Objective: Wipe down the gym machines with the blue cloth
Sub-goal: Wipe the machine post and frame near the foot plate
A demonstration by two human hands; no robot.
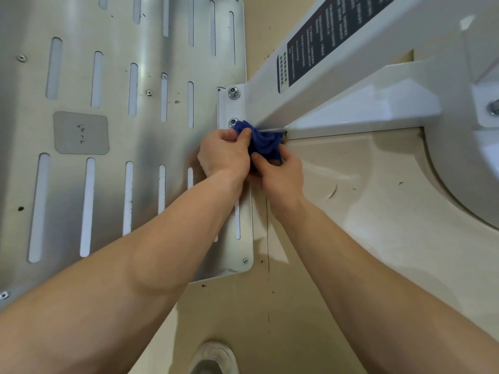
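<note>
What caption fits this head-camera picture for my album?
The left hand and right hand grip a bunched blue cloth at the base of a white machine beam, beside a slotted metal plate.

My white, rounded sneaker toe (214, 357) pokes in at the bottom edge, its greyer upper cut off there. It stands on a glossy beige hard floor (351, 252). Ahead of the shoe and slightly to its right, a thin, dark, straight seam (268, 268) runs away from me across the floor. A small dark speck (203, 286) lies ahead of the shoe, left of that seam. Farther ahead and well to the shoe's right I see a faint curved scuff mark (334, 190), with a tiny dark fleck (401, 183) farther right again.
</note>
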